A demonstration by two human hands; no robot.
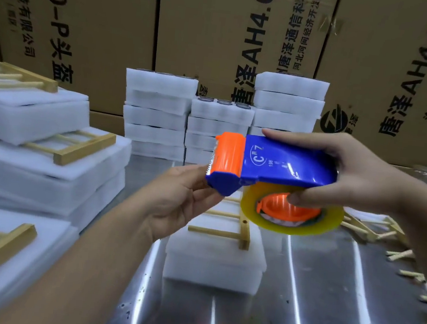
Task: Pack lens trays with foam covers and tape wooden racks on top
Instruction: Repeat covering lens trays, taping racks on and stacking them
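Over the bench [325,294], right grip [359,178] and left grip [185,193] clasp the tape dispenser [281,164], the left by its blade [211,161], where a slip could cut; the wooden rack [226,230] lies on the foam tray [214,265] below.

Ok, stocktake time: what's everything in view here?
tape dispenser: one, blue and orange, above centre pack
tape roll: one, yellowish, on dispenser
foam pack: one, white, table centre
wooden rack: one, tan, on that pack
foam tray stacks: three, white, back
racked foam packs: three, white, left
loose wooden pieces: several, tan, right
cardboard boxes: several, brown, behind
table: one, steel, underneath
right hand: one, grips dispenser body
left hand: one, holds dispenser front
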